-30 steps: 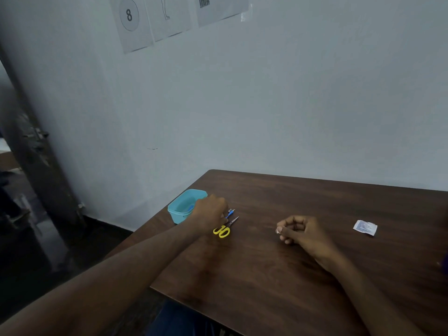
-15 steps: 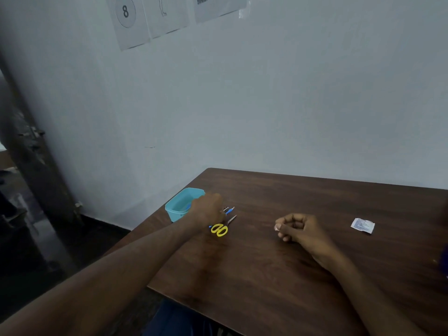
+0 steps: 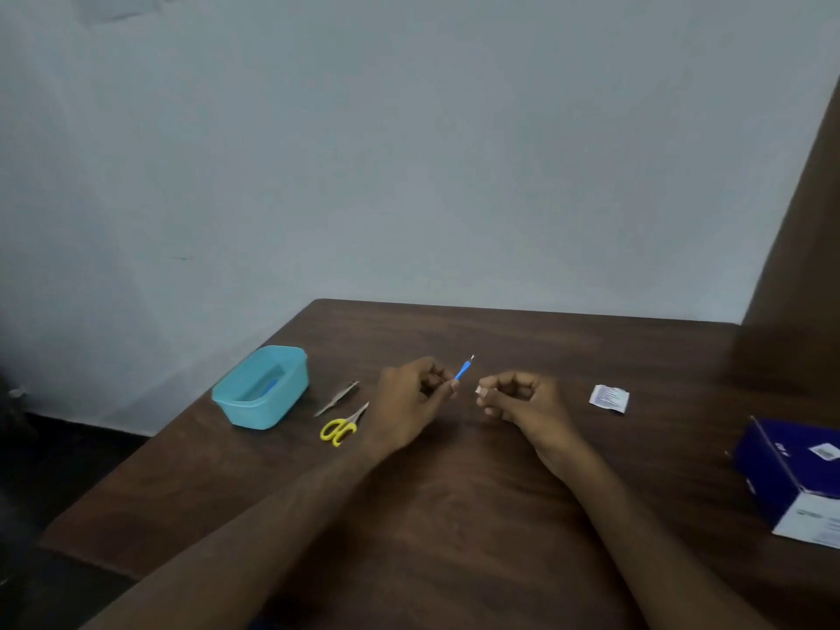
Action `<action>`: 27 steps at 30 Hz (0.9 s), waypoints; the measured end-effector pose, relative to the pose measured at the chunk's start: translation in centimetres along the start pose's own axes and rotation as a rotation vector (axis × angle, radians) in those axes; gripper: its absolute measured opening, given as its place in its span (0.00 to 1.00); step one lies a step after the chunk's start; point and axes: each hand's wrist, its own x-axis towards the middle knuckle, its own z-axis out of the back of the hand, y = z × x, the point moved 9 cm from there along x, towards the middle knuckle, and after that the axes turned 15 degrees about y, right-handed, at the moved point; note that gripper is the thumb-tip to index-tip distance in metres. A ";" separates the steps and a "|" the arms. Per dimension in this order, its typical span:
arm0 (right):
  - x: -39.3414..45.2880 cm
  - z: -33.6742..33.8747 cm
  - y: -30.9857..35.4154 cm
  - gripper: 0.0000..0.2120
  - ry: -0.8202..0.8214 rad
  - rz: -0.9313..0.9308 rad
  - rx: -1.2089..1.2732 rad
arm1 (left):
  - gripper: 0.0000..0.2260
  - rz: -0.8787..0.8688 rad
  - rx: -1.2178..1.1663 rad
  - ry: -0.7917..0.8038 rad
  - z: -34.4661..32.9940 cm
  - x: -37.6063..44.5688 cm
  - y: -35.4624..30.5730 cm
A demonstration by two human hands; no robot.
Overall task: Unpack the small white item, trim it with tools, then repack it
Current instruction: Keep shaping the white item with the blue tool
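Blue-handled tool (image 3: 463, 370) w/ a thin metal tip is pinched in the left hand (image 3: 416, 404), fingers curled round the lower end, tip angled up and away toward the wall. Right hand (image 3: 518, 397) sits just beside it, not touching, fingers curled in, thumb + forefinger pinching the small white item (image 3: 482, 391) at the fingertips. Both hands are over the middle of the dark wood counter (image 3: 454, 516); can't tell if they rest on it or are lifted a bit.

Left of the left hand: yellow-handled scissors (image 3: 342, 427) lying flat, blades pointing up-right, tips right by the wrist. Just beyond them a pair of silver tweezers (image 3: 337, 398), also flat, roughly parallel. Further left, near the counter's corner, a teal plastic tub (image 3: 261, 387), open top, something blue inside, too blurry to ID.

Right of the right hand, a bit apart: torn white wrapper (image 3: 609, 398) w/ small print, lying flat. Far right edge of the counter: dark blue box (image 3: 793, 477) w/ white label side, partly cut off by the frame.
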 end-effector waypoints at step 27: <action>0.3 4.6 -0.4 0.06 -0.424 -0.086 -0.223 | 0.09 -0.118 -0.464 0.023 -4.0 5.6 1.8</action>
